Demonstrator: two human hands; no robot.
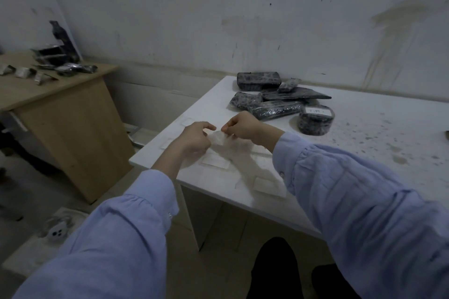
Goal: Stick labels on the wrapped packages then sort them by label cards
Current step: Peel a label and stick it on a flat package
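Above the near left corner of the white desk [364, 153], we held a small translucent label sheet [218, 139] between both hands, our left hand [194, 139] pinching it from one side and our right hand [243, 126] from the other, fingers curled tight on its top edge. We judged that we were peeling a label free, though the blur hid the sticker itself. Below the hands, pale label cards [215, 161] lay flat near the front edge of the desk, another [268, 185] closer to us. Toward the back edge, the wrapped packages [274, 98] sat heaped in dark film. Only the round package [315, 120] nearest the heap's right side showed a white label on top; the rest looked bare to us. So labelling seemed barely begun, and no sorting by the cards had yet been done here. Off to the left, a wooden desk [60, 109] carried more dark wrapped items [65, 63], too dim to judge.
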